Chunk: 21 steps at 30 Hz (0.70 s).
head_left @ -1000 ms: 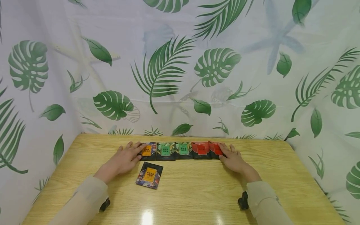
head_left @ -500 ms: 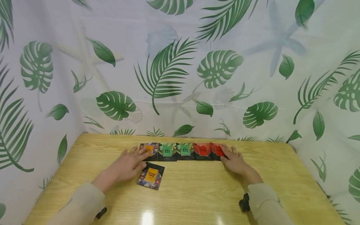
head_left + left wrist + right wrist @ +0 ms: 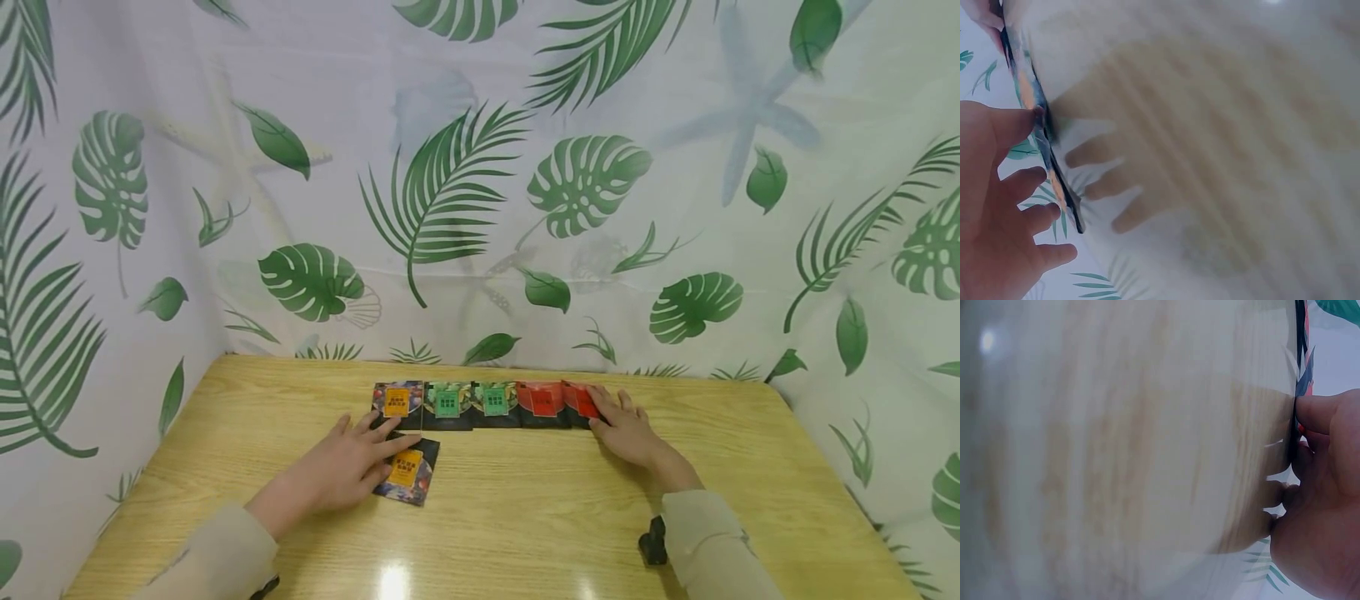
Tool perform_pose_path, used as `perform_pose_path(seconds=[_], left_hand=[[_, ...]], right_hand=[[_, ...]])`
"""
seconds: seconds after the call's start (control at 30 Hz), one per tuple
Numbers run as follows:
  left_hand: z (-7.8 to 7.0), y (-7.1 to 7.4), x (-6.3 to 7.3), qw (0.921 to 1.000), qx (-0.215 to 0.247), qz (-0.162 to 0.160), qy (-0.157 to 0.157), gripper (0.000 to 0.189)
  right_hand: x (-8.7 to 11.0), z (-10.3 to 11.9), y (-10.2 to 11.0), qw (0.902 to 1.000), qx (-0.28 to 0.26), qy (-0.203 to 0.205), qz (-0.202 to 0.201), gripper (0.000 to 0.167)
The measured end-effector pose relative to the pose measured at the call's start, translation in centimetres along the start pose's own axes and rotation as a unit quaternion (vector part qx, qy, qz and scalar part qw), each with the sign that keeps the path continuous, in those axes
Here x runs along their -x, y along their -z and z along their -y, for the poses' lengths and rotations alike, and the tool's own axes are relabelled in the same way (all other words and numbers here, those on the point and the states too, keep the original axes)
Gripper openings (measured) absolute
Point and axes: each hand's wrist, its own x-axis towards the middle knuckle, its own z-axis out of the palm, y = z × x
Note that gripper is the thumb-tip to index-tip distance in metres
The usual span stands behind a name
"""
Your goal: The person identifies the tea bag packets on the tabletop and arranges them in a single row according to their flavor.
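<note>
A row of flat packets lies along the table's back: a purple-and-orange packet [image 3: 397,403] at the left end, two green packets [image 3: 447,406], then a red packet [image 3: 541,405] and another red packet [image 3: 581,403] at the right end. Nearer the front lies a loose, slightly turned packet [image 3: 414,479] with an orange label. My left hand [image 3: 337,467], fingers spread, rests on its left part and covers some of it. The fingers of my right hand [image 3: 630,429] rest on the right end of the row, as its thumb [image 3: 1316,412] also shows in the right wrist view.
The wooden table [image 3: 525,525] meets a leaf-patterned cloth [image 3: 465,208] along its back edge. Black wrist devices show under both sleeves, the right device [image 3: 653,540] more plainly.
My left hand has left the purple-and-orange packet in the row and come toward the front, onto the loose packet. My right hand has stayed on the end red packet.
</note>
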Motion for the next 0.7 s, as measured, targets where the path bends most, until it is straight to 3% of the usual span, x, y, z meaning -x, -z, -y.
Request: perform_pose_path(seconds=[0.2,0.5,0.7], left_hand=[[0.17,-0.45,0.34,0.9999,-0.012,0.003,0.005,0.05],[-0.18,-0.06,0.73,0.9993,-0.003,-0.033,0.014,0.054],[-0.45,-0.34,0.6,0.9983,-0.012,-0.055,-0.014,0.048]], right_hand=[[0.0,-0.03,-0.07,1.0,0.004,0.001,-0.003,0.067],[0.1,0.04,-0.01,0.9999,0.009,-0.002,-0.005,0.067],[0.12,0.42,0.03,0.9999,0.014,-0.006,-0.001,0.066]])
